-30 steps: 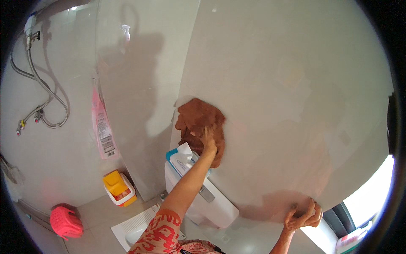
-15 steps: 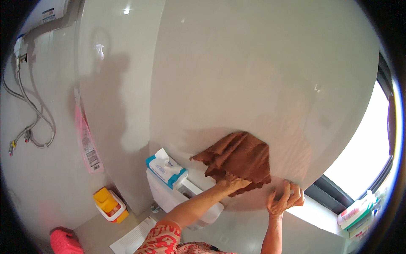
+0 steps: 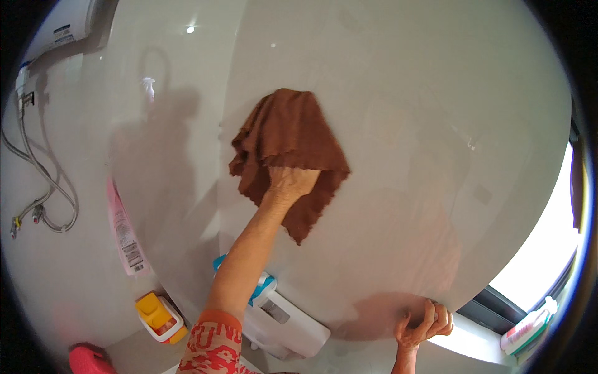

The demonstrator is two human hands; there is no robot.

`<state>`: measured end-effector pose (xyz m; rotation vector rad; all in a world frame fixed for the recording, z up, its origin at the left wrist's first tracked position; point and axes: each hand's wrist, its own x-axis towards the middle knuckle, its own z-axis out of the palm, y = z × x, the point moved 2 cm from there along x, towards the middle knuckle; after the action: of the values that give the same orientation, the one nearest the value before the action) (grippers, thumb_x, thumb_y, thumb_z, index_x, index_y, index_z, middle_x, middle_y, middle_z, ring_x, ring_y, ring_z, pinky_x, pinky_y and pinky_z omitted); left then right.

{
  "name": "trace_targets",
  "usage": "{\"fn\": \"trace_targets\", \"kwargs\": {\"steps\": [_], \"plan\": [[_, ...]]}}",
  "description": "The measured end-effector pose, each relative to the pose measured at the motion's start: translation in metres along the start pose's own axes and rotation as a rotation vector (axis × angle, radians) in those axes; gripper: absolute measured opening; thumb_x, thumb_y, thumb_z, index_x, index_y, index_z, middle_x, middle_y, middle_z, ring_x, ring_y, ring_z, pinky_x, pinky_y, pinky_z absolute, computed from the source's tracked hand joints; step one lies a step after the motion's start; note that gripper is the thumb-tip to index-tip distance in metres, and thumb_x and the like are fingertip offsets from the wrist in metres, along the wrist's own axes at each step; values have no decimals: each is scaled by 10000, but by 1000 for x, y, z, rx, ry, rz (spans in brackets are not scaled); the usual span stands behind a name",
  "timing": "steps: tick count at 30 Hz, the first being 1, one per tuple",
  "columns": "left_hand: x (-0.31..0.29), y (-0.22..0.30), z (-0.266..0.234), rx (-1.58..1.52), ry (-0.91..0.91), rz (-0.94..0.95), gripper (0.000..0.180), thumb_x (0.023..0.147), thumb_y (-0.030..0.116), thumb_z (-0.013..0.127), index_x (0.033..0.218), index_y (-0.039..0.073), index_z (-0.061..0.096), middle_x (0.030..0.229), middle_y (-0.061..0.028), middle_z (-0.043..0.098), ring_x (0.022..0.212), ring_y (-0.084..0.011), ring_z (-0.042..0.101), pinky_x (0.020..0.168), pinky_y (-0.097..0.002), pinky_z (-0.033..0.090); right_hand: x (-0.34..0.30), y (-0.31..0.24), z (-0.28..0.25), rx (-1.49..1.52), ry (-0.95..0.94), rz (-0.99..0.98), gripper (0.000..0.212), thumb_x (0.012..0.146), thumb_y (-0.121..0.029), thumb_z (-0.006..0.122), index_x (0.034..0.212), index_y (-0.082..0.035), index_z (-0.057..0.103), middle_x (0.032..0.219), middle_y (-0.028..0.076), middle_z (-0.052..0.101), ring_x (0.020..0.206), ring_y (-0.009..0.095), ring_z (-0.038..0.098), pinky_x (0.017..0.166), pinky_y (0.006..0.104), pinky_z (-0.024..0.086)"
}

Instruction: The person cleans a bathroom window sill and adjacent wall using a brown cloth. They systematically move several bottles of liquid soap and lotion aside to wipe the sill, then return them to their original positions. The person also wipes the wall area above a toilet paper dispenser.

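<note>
My left hand [image 3: 293, 182] reaches up the glossy grey wall [image 3: 398, 156] with a brown cloth [image 3: 286, 128]. Its fingers are hidden beneath the cloth, which drapes over them and hangs in a point below. Lower right, my right hand [image 3: 423, 323] holds nothing; its fingers are bent and apart, the thumb spread, and it rests by the end of the window ledge [image 3: 473, 340]. Under my left forearm a wipes pack [image 3: 263, 288] in white and blue, partly covered, lies on a white cistern-like box [image 3: 293, 321].
A black-framed window [image 3: 498, 305] is at the right, with bottles [image 3: 526, 327] on its sill. On the left wall hang metal hoses [image 3: 47, 168], below a white appliance [image 3: 59, 28]. A pink packet [image 3: 128, 240], a yellow and white container [image 3: 161, 318] and a red plastic object [image 3: 90, 360] are lower left.
My left hand has carried the brown cloth up and to the left along the wall, and its forearm now covers part of the wipes pack. My right hand has stayed by the ledge.
</note>
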<state>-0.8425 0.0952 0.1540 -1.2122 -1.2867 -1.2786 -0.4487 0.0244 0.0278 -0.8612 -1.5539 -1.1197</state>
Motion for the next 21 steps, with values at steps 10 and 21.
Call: {"fn": "trace_targets", "kwargs": {"steps": [10,21], "plan": [[-76,-82,25,-718,-88,-947,353,896,315,555,1060,14,641,1022,-156,654,963,-321,601,847,-416,468,1,-17,-1,73,-18,53,420,717,-348,580,1047,-88,588,1082,85,481,1050,282,391,909,445,272],[-92,140,-14,-172,-250,97,248,860,254,568,987,67,671,968,-79,638,912,-257,595,717,-438,457,4,-12,-8,113,10,51,434,666,-383,591,1018,-132,631,1061,57,495,1004,246,420,843,393,252]]}}
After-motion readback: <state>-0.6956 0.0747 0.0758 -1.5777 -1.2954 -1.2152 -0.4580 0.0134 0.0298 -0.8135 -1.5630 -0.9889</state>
